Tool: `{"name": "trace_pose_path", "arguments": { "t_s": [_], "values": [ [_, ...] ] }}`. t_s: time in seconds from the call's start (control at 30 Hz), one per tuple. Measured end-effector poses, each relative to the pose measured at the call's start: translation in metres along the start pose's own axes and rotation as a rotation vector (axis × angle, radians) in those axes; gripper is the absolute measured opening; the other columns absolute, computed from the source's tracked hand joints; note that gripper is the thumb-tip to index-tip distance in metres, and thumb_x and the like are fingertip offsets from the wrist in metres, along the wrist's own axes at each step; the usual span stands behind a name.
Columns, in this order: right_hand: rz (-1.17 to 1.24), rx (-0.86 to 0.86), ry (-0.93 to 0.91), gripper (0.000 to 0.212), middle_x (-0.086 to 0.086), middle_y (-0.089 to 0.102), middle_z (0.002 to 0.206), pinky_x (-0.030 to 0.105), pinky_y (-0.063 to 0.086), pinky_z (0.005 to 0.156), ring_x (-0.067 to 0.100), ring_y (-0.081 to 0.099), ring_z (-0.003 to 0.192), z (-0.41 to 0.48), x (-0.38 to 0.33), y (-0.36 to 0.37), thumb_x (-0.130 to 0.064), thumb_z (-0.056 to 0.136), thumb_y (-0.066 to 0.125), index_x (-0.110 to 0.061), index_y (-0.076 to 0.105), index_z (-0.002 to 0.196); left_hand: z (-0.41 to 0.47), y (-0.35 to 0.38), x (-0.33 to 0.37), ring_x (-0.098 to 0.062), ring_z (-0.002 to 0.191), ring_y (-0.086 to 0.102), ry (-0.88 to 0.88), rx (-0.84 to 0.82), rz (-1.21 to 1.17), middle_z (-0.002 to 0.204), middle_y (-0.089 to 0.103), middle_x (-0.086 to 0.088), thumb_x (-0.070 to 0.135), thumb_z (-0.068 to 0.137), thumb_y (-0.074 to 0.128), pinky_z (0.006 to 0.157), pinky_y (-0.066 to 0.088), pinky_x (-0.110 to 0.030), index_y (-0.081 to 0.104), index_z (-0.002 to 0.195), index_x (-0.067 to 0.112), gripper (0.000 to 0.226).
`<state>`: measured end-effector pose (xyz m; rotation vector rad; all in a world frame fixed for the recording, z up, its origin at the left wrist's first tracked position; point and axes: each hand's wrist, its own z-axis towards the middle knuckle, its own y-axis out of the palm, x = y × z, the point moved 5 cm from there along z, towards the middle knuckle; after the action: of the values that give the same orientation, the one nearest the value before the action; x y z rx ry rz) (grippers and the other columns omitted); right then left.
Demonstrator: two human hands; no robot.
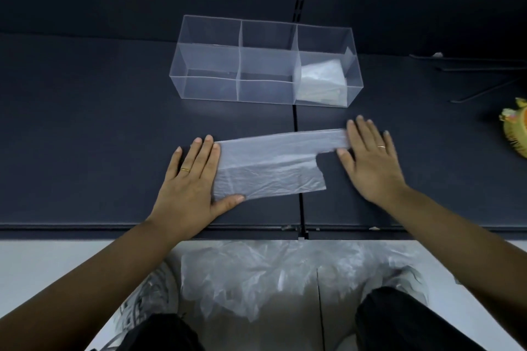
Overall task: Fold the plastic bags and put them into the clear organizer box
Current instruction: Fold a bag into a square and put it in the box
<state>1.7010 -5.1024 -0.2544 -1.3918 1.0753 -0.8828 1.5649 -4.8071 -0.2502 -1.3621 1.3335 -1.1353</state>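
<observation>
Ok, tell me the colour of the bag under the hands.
The plastic bag is translucent, milky grey-white; the head view shows it.

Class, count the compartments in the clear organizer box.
3, side by side in one row: the left compartment and the middle compartment look empty, and the right compartment holds a folded plastic bag. None seems hidden.

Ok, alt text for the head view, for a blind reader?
Two flat hands press a plastic bag on a dark table, the left hand at its left end, the right hand on its handle strip. Beyond it a clear organizer box holds a folded bag in its rightmost compartment.
</observation>
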Motion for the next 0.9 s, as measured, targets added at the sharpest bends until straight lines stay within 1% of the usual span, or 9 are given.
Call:
{"name": "trace_pose_path", "arguments": {
  "t_s": [0.07,0.17,0.27,0.33,0.47,0.6,0.77,0.83,0.9],
  "values": [
    [0.043,0.07,0.053,0.063,0.007,0.006,0.161,0.043,-0.003,0.119,0.023,0.002,0.148,-0.003,0.007,-0.01,-0.041,0.1,0.03,-0.013,0.012,0.153,-0.001,-0.003,0.0,-0.021,0.148,-0.009,0.006,0.015,-0.007,0.161,-0.004,-0.009,0.084,0.074,-0.004,0.12,-0.006,-0.044,0.0,0.153,0.008,0.11],
    [0.263,0.233,-0.112,0.049,0.011,0.04,0.144,0.045,0.024,0.11,0.03,0.033,0.133,-0.022,-0.015,-0.032,-0.032,0.093,0.057,-0.011,0.046,0.136,-0.004,-0.016,0.011,-0.024,0.148,0.0,0.109,0.1,-0.074,0.16,0.005,-0.011,0.08,0.081,0.011,0.12,-0.001,-0.045,0.011,0.152,0.005,0.102],
    [0.415,0.089,-0.344,0.033,0.0,0.054,0.112,0.04,0.038,0.095,0.02,0.05,0.106,-0.046,-0.042,-0.032,-0.031,0.077,0.076,-0.018,0.066,0.106,-0.01,-0.018,0.037,-0.019,0.148,0.007,0.291,0.131,-0.208,0.159,0.013,-0.008,0.07,0.09,0.024,0.119,0.004,-0.038,0.019,0.151,0.007,0.088],
    [0.464,0.015,-0.329,0.026,-0.003,0.054,0.101,0.037,0.038,0.091,0.018,0.051,0.097,-0.052,-0.049,-0.026,-0.023,0.073,0.082,-0.016,0.071,0.096,-0.011,-0.013,0.051,-0.015,0.148,0.001,0.345,0.09,-0.239,0.16,0.008,-0.003,0.068,0.091,0.027,0.12,0.001,-0.033,0.012,0.153,0.012,0.084],
    [0.493,0.066,-0.285,0.004,0.0,0.056,0.09,0.033,0.036,0.086,0.022,0.053,0.091,-0.047,-0.057,-0.028,-0.011,0.08,0.075,-0.01,0.072,0.083,-0.008,-0.001,0.057,-0.005,0.145,-0.014,0.293,0.041,-0.248,0.161,-0.005,0.005,0.072,0.086,0.019,0.119,-0.008,-0.026,-0.001,0.152,0.02,0.086],
    [0.551,-0.121,-0.306,0.008,-0.011,0.054,0.091,0.022,0.037,0.084,0.005,0.048,0.089,-0.039,-0.058,-0.03,-0.013,0.088,0.066,-0.016,0.066,0.081,-0.011,-0.006,0.054,-0.012,0.147,0.012,0.243,0.131,-0.283,0.158,0.018,0.001,0.072,0.086,0.031,0.12,0.005,-0.03,0.026,0.15,0.012,0.088],
    [0.719,-0.301,-0.225,0.011,-0.012,0.054,0.094,0.015,0.04,0.081,0.002,0.054,0.086,-0.038,-0.055,-0.043,-0.018,0.09,0.063,-0.024,0.062,0.081,-0.011,-0.019,0.052,-0.027,0.119,0.059,0.218,0.421,-0.256,0.129,0.061,-0.011,0.022,0.085,0.072,0.103,0.042,-0.046,0.064,0.122,0.002,0.042],
    [0.552,-0.218,-0.232,0.005,-0.011,0.052,0.099,0.023,0.04,0.09,0.005,0.051,0.095,-0.039,-0.055,-0.049,-0.022,0.088,0.065,-0.024,0.062,0.084,-0.011,-0.019,0.051,-0.029,0.112,0.063,0.224,0.463,-0.235,0.122,0.066,-0.012,0.005,0.077,0.078,0.097,0.046,-0.048,0.069,0.114,0.002,0.039],
    [0.356,-0.079,-0.267,0.028,-0.008,0.049,0.116,0.028,0.029,0.102,0.013,0.043,0.114,-0.045,-0.065,-0.058,-0.041,0.081,0.066,-0.024,0.06,0.102,-0.013,-0.02,0.05,-0.028,0.11,0.064,0.227,0.472,-0.214,0.119,0.067,-0.011,0.003,0.076,0.078,0.095,0.049,-0.047,0.071,0.111,0.003,0.036]
  ]
}}
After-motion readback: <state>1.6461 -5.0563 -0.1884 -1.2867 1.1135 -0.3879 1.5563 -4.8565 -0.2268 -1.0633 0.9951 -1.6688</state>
